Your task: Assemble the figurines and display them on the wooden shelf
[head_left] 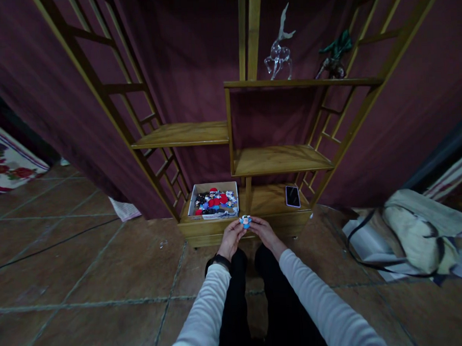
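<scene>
Between my two hands is a small blue and white figurine (246,222), held up in front of the shelf's low base. My left hand (231,238) has its fingers closed on the figurine's left side. From the right, my right hand (264,231) pinches its other side. Just beyond my left hand, a shallow white box (191,206) full of small red, black, white and blue figures stands on the bottom shelf. The fine details of the held figurine are too small to make out.
The wooden display shelf (202,133) has staggered boards. A phone (292,196) lies at its lower right. A clear glass deer (279,51) and a green-caped figure (335,55) stand on the upper board. A pale bag (413,231) slumps on the right floor; a black cable (58,244) runs at left.
</scene>
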The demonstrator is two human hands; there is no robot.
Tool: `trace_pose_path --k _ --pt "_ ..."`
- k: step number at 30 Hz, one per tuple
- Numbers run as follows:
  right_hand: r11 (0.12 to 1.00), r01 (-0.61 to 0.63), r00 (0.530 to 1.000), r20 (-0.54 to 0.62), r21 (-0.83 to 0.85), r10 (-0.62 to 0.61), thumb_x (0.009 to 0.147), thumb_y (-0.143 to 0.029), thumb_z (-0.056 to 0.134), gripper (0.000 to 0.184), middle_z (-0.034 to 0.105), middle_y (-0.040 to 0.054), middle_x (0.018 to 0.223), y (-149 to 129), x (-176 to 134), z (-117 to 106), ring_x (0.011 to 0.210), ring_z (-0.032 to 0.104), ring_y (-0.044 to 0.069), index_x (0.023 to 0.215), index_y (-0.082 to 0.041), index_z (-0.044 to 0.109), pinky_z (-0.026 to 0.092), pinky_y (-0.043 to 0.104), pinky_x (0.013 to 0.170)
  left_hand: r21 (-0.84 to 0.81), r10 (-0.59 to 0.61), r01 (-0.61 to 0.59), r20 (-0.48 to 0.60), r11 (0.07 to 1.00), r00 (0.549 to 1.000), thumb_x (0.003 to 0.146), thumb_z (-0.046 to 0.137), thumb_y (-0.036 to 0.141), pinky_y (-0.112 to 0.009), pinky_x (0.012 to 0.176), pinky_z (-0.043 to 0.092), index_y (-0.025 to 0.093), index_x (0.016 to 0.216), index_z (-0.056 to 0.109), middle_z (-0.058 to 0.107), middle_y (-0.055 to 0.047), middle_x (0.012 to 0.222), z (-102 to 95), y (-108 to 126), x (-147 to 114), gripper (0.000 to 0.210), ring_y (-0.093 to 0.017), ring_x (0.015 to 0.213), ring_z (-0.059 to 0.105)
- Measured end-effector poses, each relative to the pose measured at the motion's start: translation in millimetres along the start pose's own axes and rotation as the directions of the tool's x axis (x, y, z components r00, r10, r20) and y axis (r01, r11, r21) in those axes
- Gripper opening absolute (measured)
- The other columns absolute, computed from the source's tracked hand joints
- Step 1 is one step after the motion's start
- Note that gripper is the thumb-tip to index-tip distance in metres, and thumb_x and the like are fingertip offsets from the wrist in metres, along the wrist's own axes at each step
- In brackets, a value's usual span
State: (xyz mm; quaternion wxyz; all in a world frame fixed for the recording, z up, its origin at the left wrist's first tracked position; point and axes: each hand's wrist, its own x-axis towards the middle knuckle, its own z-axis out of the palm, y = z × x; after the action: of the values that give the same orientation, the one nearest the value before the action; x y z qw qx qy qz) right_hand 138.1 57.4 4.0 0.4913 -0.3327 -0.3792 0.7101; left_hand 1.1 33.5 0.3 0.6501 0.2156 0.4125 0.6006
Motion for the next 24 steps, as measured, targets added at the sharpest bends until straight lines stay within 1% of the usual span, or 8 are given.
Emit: trace_pose_path --k 3,6,11,14,18,24 --pt "1.0 -0.017 1.0 -0.016 -0.003 0.016 0.055 -0.036 0.075 0.04 0.068 0.0061 0.097 -0.7 -0.3 0.1 0.09 0.062 0.02 0.09 -0.019 0.067 0.045 0.036 0.086 0.002 -0.017 0.017 0.002 1.0 1.0 0.065 0.073 0.018 -0.024 0.073 0.049 0.014 0.091 0.066 0.068 -0.007 0.086 0.5 -0.3 0.6 0.027 -0.011 0.071 0.063" --pt "1.0 -0.021 0.999 -0.035 -0.013 0.021 0.054 -0.039 0.075 0.04 0.068 0.0061 0.097 -1.8 -0.9 1.0 0.089 0.062 0.02 0.088 -0.02 0.067 0.046 0.036 0.084 0.018 -0.012 0.012 0.0 1.0 1.0 0.064 0.073 0.02 -0.025 0.074 0.049 0.014 0.09 0.066 0.068 -0.007 0.087 1.1 -0.9 0.2 0.028 -0.012 0.072 0.063" --pt "1.0 0.0 0.998 -0.067 0.0 0.0 0.052 -0.036 0.076 0.039 0.069 0.0051 0.092 -2.5 -2.1 1.8 0.086 0.063 0.019 0.086 -0.019 0.067 0.046 0.037 0.083 0.048 0.065 -0.065 -0.005 0.997 0.998 0.057 0.078 0.02 -0.027 0.077 0.048 0.015 0.091 0.067 0.069 -0.007 0.088 0.3 -4.0 -0.5 0.037 -0.013 0.076 0.064" --pt "1.0 0.021 0.998 -0.052 -0.004 -0.022 0.053 -0.033 0.076 0.035 0.069 0.0034 0.092 -1.8 -1.3 -0.1 0.087 0.062 0.018 0.085 -0.021 0.067 0.045 0.035 0.085 0.079 0.103 -0.104 0.025 0.991 0.994 0.055 0.078 0.019 -0.027 0.079 0.047 0.015 0.094 0.068 0.069 -0.008 0.09 -0.5 -5.9 -1.4 0.04 -0.014 0.08 0.063" --pt "1.0 0.028 0.999 -0.028 0.0 -0.028 0.054 -0.031 0.075 0.032 0.069 0.0027 0.09 -0.8 0.7 -3.1 0.088 0.062 0.019 0.084 -0.021 0.067 0.045 0.036 0.086 0.092 0.14 -0.143 0.036 0.985 0.989 0.055 0.077 0.018 -0.028 0.082 0.046 0.014 0.094 0.068 0.069 -0.009 0.091 -0.8 -6.8 -2.3 0.04 -0.015 0.083 0.063" --pt "1.0 0.016 1.0 -0.011 0.008 -0.016 0.057 -0.032 0.075 0.032 0.068 0.0028 0.092 -0.8 1.1 -4.2 0.089 0.062 0.017 0.086 -0.021 0.067 0.044 0.034 0.088 0.071 0.123 -0.124 0.02 0.99 0.992 0.054 0.077 0.017 -0.026 0.079 0.046 0.014 0.092 0.068 0.069 -0.009 0.091 0.6 -5.6 -1.1 0.039 -0.015 0.081 0.063"
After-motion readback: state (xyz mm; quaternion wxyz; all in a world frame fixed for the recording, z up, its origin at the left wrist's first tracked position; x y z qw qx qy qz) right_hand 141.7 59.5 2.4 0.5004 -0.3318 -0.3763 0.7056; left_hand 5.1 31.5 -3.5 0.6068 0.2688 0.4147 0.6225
